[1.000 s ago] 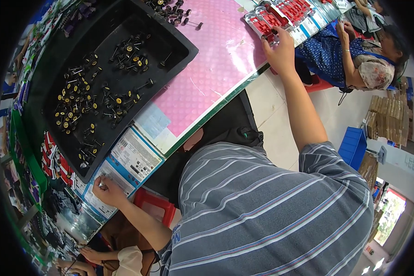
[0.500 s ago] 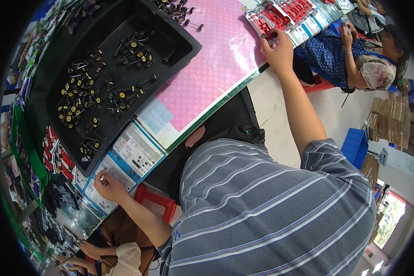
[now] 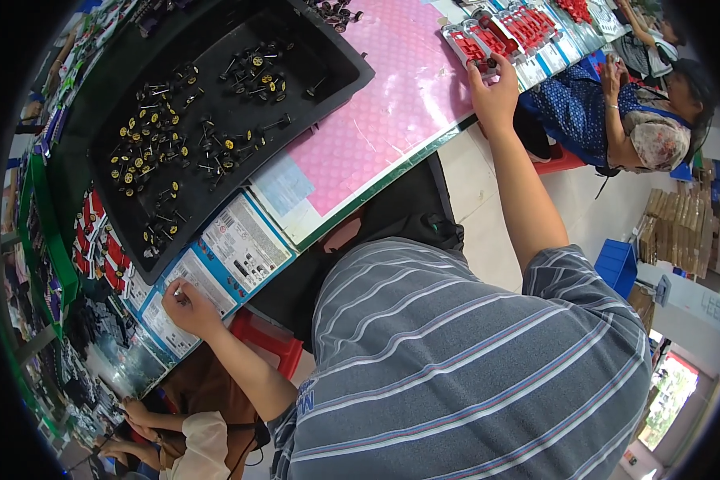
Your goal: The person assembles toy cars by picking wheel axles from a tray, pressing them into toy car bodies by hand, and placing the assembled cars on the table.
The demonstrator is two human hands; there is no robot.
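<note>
My right hand [image 3: 494,100] reaches to the far right of the table, its thumb and fingers pinched on a small black wheel axle [image 3: 490,64]. It is at the near end of a row of red and grey toy car chassis [image 3: 528,28]. My left hand [image 3: 190,310] is at the lower left, above the printed card sheets [image 3: 244,244]. Its fingers curl round something small and dark, mostly hidden. Between the hands, farther off, stands a black tray [image 3: 340,98] holding many loose wheel axles [image 3: 148,148] with yellow hubs.
Pink bubble sheet [image 3: 400,96] covers the table's middle. Red and white toy car bodies [image 3: 116,264] lie left of the tray. More axles [image 3: 336,12] lie beyond it. Co-workers sit at right [image 3: 592,112] and lower left [image 3: 208,444]. A red stool [image 3: 268,340] stands below the table edge.
The view has shifted slightly, so the table and tray appear farther right. My right hand stays at the chassis row, still pinching the axle. My left hand remains curled over the card sheets.
</note>
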